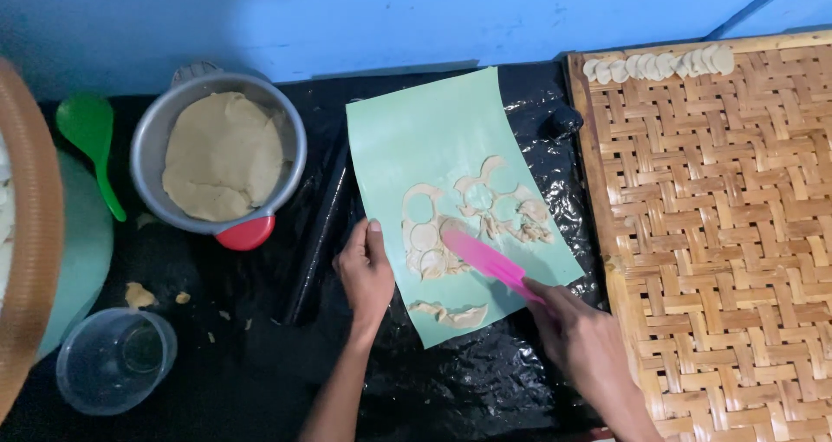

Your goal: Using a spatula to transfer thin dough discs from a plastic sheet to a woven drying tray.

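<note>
Left hand (pixel 366 271): flat, fingers together, pressing the green sheet's (pixel 433 130) left edge on the table.
Right hand (pixel 582 338): closed round a pink scraper (pixel 490 260) (blade tip on the dough).
Metal pot (pixel 152 147): holds a tan dough slab.
Dough scraps (pixel 472 212): thin, ring-cut, mid-sheet.

A round metal pot (pixel 217 152) holding a flat slab of tan dough (pixel 223 156) sits at the upper left, a green plastic spoon (pixel 94 143) beside it. A clear plastic cup (pixel 115 360) stands at the lower left. A woven bamboo tray (pixel 719 251) fills the right side, with a row of pale dough rounds (pixel 659 64) along its top edge.
</note>
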